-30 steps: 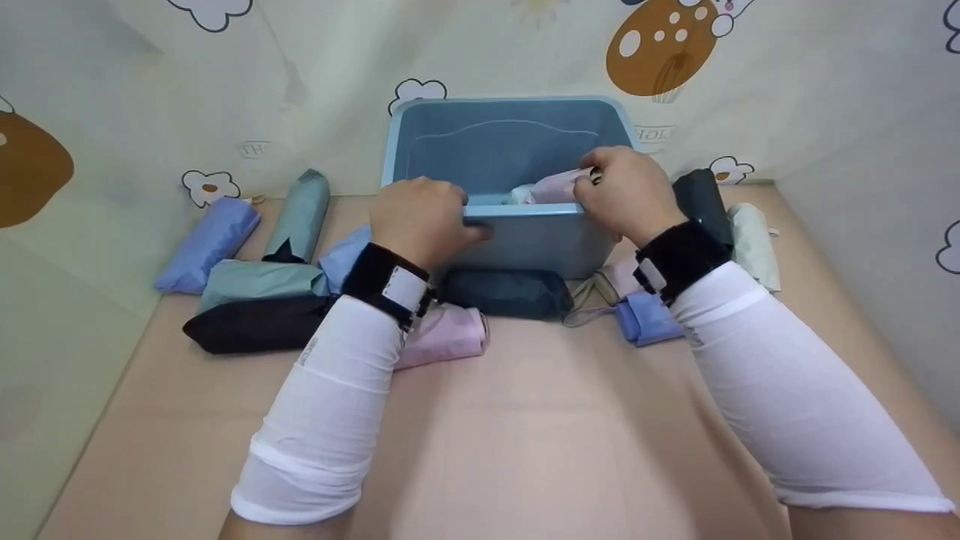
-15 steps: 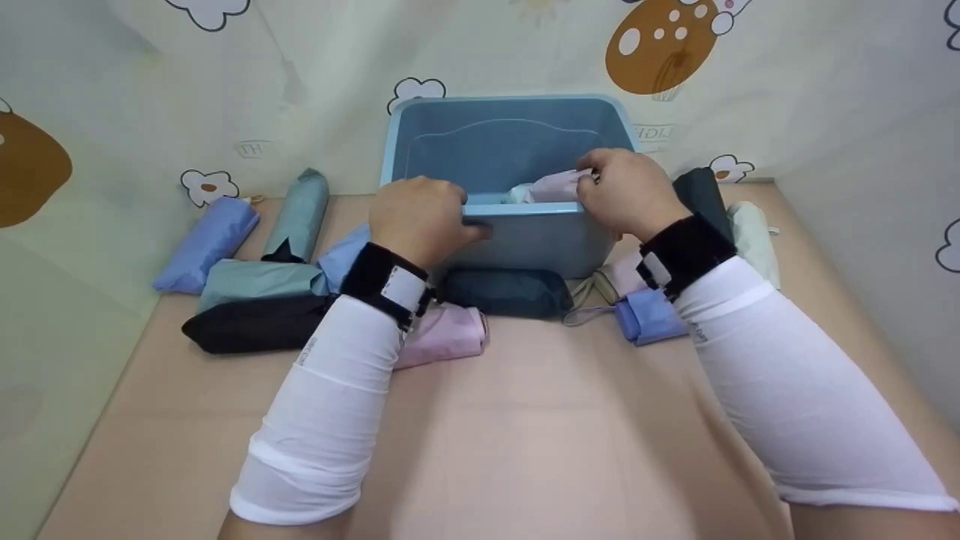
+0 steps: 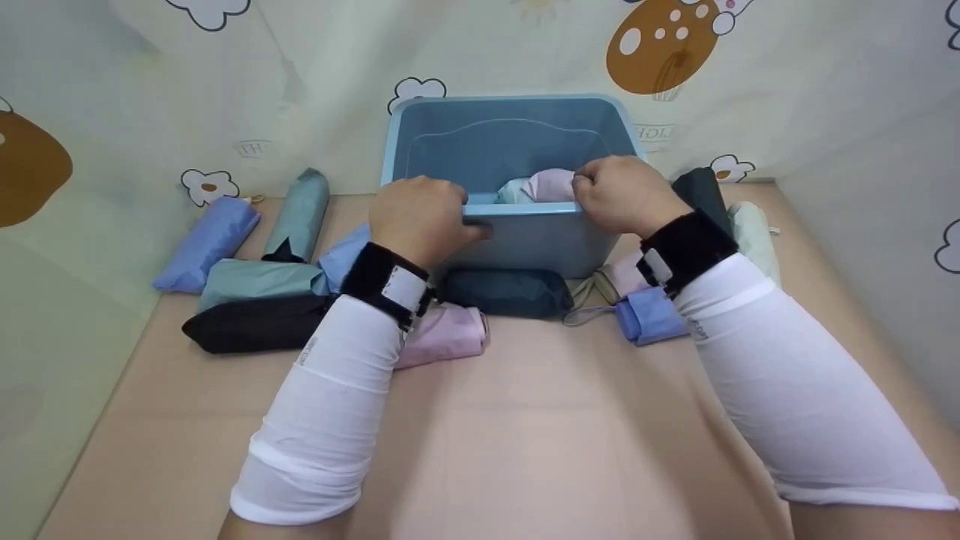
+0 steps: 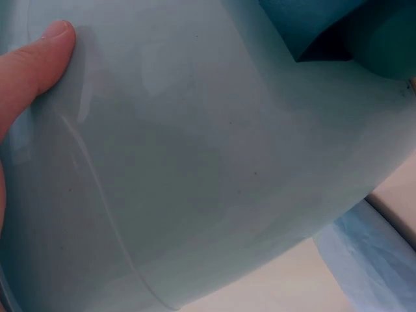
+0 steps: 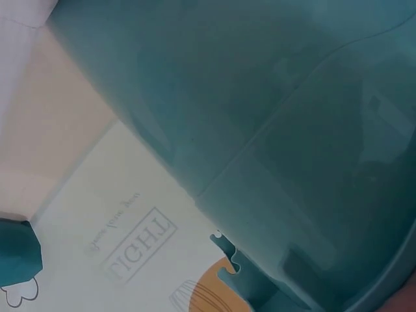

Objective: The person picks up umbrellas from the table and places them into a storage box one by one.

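In the head view, a blue-grey plastic bin (image 3: pixel 517 236) stands by the back wall. My left hand (image 3: pixel 420 217) grips its front rim, the thumb (image 4: pixel 49 55) pressed to the outside in the left wrist view. My right hand (image 3: pixel 626 195) reaches over the front right corner with curled fingers, pinching the near end of a pink folded umbrella (image 3: pixel 551 185) inside; the fingertips are partly hidden. Beside it in the bin lies a pale mint folded umbrella (image 3: pixel 513 193). The right wrist view shows mostly the bin's outer wall (image 5: pixel 227 110).
Several folded umbrellas lie around the bin: blue (image 3: pixel 208 246), grey-green (image 3: pixel 298 214) and black (image 3: pixel 259 324) to the left. Navy (image 3: pixel 506 292), pink (image 3: pixel 446 337) and blue (image 3: pixel 649 316) ones lie in front. Dark (image 3: pixel 703 195) and pale (image 3: pixel 754 240) ones lie right.
My right hand has dropped slightly at the bin's corner, and the pink umbrella has shifted and looks rounder inside. The left hand stays on the rim.
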A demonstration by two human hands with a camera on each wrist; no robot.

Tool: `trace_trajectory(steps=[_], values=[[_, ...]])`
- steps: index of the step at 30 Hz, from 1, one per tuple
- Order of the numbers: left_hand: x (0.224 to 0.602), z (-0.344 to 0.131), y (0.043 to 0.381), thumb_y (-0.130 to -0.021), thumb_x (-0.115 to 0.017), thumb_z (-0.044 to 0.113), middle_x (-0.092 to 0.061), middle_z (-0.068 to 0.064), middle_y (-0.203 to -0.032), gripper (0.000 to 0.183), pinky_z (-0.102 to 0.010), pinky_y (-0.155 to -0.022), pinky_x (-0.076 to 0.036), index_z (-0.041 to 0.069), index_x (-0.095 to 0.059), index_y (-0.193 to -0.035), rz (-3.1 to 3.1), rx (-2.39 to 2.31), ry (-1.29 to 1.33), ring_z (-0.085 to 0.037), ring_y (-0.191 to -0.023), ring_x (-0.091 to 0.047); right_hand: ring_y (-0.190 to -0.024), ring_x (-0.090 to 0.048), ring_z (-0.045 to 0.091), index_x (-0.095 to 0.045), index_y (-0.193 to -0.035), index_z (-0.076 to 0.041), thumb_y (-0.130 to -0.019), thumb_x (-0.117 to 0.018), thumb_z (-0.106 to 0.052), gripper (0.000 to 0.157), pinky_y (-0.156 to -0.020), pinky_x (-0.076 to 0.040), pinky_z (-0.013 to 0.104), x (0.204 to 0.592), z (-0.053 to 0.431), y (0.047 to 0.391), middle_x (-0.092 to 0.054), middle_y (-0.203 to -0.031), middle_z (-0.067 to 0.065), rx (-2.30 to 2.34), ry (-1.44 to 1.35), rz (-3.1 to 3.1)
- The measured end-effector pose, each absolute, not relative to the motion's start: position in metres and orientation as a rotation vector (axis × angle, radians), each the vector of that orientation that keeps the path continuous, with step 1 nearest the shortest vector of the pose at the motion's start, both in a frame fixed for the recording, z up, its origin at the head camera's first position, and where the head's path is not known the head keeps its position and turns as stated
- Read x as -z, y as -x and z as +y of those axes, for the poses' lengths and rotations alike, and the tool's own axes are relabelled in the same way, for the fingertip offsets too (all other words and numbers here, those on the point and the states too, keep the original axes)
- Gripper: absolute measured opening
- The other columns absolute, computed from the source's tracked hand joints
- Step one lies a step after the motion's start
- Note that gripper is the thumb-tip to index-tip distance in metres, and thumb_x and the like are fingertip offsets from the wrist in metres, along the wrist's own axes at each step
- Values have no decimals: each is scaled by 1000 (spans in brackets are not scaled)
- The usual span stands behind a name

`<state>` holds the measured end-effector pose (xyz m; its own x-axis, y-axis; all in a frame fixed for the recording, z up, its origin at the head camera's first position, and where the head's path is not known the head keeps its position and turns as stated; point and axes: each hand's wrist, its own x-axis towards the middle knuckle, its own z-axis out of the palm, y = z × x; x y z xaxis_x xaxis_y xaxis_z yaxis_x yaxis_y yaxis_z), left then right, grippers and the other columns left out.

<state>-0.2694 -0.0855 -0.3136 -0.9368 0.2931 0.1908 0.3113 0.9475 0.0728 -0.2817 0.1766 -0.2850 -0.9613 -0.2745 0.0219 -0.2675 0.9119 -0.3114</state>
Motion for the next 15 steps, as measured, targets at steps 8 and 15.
trace_trajectory(steps=[8, 15], values=[[313, -85, 270, -88, -74, 63, -74, -4, -86, 47, -48, -71, -56, 15, -75, -88, -2910, 157, 463, -28, -80, -68, -108, -67, 38, -73, -123, 1, -107, -39, -24, 44, -100, -51, 56, 286, 177, 281, -73, -119, 24, 526, 395, 3083], [313, -84, 270, -89, -73, 65, -74, -3, -86, 50, -48, -72, -56, 15, -76, -92, -2931, 138, 450, -27, -81, -67, -123, -66, 39, -71, -132, 0, -107, -42, -22, 44, -108, -49, 56, 288, 177, 282, -72, -131, 21, 596, 355, 3086]])
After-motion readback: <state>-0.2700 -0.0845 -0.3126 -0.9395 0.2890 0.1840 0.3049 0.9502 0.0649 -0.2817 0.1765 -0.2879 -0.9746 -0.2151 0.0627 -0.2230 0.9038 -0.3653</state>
